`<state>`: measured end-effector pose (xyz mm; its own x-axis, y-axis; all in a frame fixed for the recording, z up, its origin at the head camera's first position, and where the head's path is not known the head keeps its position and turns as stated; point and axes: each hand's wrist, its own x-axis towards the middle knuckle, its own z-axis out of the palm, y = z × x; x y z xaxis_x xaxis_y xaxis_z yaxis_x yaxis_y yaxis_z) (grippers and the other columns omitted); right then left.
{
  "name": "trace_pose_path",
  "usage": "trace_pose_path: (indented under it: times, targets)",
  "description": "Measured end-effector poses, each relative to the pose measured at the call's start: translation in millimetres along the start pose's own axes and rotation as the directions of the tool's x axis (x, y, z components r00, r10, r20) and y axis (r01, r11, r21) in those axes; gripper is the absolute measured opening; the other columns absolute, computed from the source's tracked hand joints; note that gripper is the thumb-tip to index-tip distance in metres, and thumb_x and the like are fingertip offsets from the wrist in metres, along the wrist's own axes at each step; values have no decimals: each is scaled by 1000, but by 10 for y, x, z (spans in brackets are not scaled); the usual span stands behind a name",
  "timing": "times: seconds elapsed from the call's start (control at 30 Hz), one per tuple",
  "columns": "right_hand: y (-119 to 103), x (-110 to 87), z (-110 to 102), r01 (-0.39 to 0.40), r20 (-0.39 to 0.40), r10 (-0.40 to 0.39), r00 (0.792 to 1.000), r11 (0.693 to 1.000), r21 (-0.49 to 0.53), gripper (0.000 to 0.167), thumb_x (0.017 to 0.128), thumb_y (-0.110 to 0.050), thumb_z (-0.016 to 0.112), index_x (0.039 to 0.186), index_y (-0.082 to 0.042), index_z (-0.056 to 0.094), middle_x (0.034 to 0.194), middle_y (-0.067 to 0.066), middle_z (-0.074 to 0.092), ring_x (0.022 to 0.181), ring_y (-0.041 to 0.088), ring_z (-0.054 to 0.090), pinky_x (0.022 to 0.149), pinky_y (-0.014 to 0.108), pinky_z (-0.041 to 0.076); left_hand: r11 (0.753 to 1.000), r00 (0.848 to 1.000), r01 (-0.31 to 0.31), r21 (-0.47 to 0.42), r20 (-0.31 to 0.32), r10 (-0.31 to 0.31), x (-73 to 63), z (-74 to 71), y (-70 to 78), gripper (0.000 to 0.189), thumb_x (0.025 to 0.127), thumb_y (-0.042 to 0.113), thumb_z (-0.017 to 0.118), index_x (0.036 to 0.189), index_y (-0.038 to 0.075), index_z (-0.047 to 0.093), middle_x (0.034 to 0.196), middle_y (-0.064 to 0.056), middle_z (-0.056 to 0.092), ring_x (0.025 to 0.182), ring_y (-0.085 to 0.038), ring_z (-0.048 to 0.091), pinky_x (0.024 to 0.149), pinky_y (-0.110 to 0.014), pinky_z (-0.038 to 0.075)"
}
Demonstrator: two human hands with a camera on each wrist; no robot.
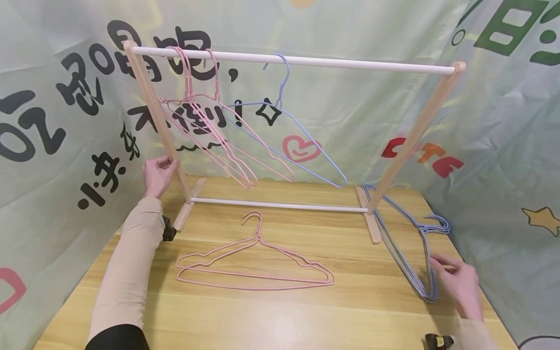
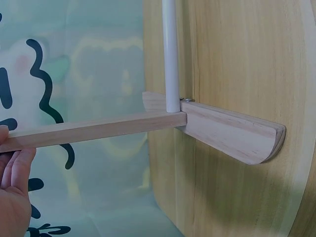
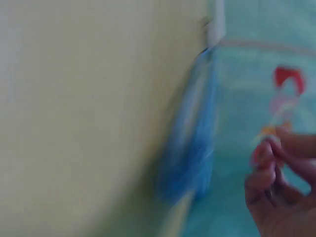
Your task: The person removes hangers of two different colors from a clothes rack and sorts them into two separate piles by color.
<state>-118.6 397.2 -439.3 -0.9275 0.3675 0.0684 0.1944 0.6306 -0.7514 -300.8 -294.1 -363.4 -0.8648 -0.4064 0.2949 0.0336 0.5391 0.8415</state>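
Note:
At the left of the head view, my left hand (image 1: 157, 177) pinches the wooden post (image 1: 153, 107) of a clothes rack. The left wrist view shows the fingers against that post (image 2: 94, 132), above its foot (image 2: 232, 131). A stack of blue hangers (image 1: 426, 243) lies at the table's right side. Beside it is my right hand (image 1: 459, 284), its fingers loosely bent near the stack's edge. In the blurred right wrist view the hand (image 3: 284, 192) appears apart from the blue hangers (image 3: 190, 153), with nothing visible in it.
From the rack's white top rail (image 1: 358, 63) hang several pink hangers (image 1: 217, 87) and a blue hanger (image 1: 312, 136). Overlapping pink hangers (image 1: 259, 233) lie on the wooden table (image 1: 262, 323) in front. Printed cloth (image 1: 350, 29) stands behind and at both sides.

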Motion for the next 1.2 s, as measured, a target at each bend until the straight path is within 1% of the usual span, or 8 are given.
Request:
trace_pose_path:
  times: [0.1, 0.2, 0.33, 0.43, 0.6, 0.73, 0.9, 1.2]
  targets:
    - [-359, 33, 43, 247, 88, -246, 965, 969, -2, 39, 99, -22, 63, 119, 11, 67, 76, -38, 58, 67, -10, 58, 58, 17, 48, 1000, 1000, 17, -4, 9, -17, 2, -1, -5, 38, 97, 23, 65, 126, -1, 67, 125, -24, 67, 124, -36, 64, 111, -45, 47]
    - [-796, 91, 120, 427, 154, -433, 888, 901, 74, 32, 101, -15, 61, 117, 12, 68, 81, -31, 61, 70, -6, 61, 61, 17, 51, 1000, 1000, 24, -1, 20, -24, 4, 1, -13, 39, 97, 24, 64, 128, 0, 66, 127, -24, 67, 125, -37, 63, 113, -46, 45]
    - [-1375, 239, 248, 556, 190, -590, 785, 806, 205, 23, 100, -8, 59, 109, 9, 71, 84, -24, 65, 76, -3, 62, 69, 13, 52, 1000, 1000, 18, 1, 17, -18, 14, -14, -31, 39, 97, 24, 65, 128, 0, 66, 126, -23, 67, 125, -37, 63, 113, -45, 45]
    - [-1759, 356, 329, 558, 234, -633, 738, 767, 316, 25, 103, -10, 55, 109, 9, 71, 90, -19, 69, 83, 0, 66, 78, 12, 53, 1000, 1000, 17, 7, 9, -17, 12, -22, -38, 39, 97, 24, 65, 127, 0, 67, 125, -23, 68, 123, -37, 64, 112, -45, 46]
    - [-2199, 484, 464, 468, 307, -648, 697, 735, 491, 30, 105, -16, 52, 112, 8, 70, 95, -11, 73, 89, 7, 71, 85, 18, 57, 1000, 1000, 14, 18, 16, -14, 3, -12, -25, 38, 97, 24, 65, 127, 1, 67, 125, -23, 68, 121, -37, 65, 110, -44, 48]
    - [-2364, 533, 565, 408, 337, -664, 668, 705, 580, 24, 104, -14, 54, 107, -5, 76, 96, -5, 74, 89, 11, 72, 85, 22, 58, 1000, 1000, 16, 10, 25, -16, -5, 2, -6, 38, 97, 24, 66, 128, 1, 67, 126, -22, 68, 120, -38, 66, 108, -43, 50]
    - [-2451, 550, 632, 376, 349, -666, 659, 694, 614, 21, 101, -14, 59, 96, -15, 79, 96, -9, 76, 91, 7, 70, 85, 20, 55, 1000, 1000, 16, 11, 23, -16, -3, 10, -5, 39, 97, 26, 66, 127, 2, 68, 126, -21, 68, 121, -36, 66, 109, -42, 49]
    - [-2536, 618, 602, 215, 514, -592, 621, 759, 614, 17, 96, -8, 67, 110, -6, 75, 84, -1, 77, 81, 13, 71, 89, 26, 56, 1000, 1000, 21, 2, 20, -21, 9, 15, -12, 39, 97, 25, 65, 127, 0, 67, 126, -23, 67, 121, -37, 66, 108, -44, 49]
